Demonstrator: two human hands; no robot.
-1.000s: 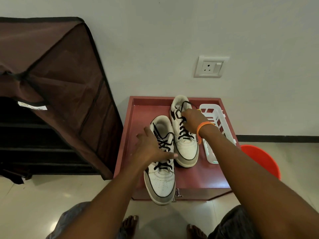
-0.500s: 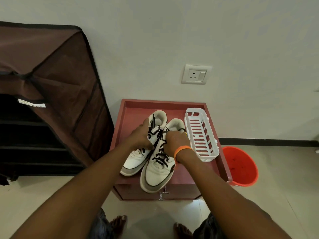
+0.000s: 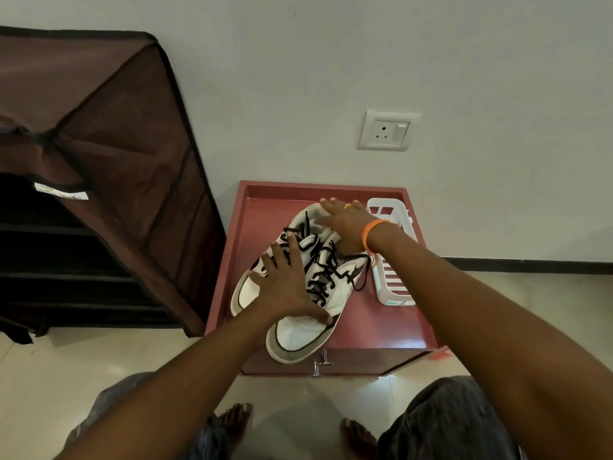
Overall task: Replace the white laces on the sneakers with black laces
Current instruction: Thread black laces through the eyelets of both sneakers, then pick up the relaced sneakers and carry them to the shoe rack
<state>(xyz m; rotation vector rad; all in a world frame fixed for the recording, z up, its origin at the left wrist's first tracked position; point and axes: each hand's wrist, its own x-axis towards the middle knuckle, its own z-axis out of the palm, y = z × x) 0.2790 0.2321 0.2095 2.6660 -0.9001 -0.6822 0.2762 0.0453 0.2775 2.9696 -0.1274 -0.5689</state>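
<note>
Two white sneakers with black laces lie side by side on the red cabinet top. The right sneaker points its toe over the front edge. The left sneaker sits beside it, partly under my hand. My left hand lies flat with spread fingers across both shoes' laces. My right hand, with an orange wristband, rests with straight fingers on the heel ends of the sneakers. A loose black lace end trails to the right.
A white slotted plastic basket lies on the cabinet's right side. A brown fabric shoe rack with dark shelves stands to the left. A wall socket is above the cabinet. My bare feet are on the tiled floor.
The sneakers have been drawn together and turned with toes toward the front left. Both hands let go of the laces and now lie flat on the shoes. The camera has shifted.
</note>
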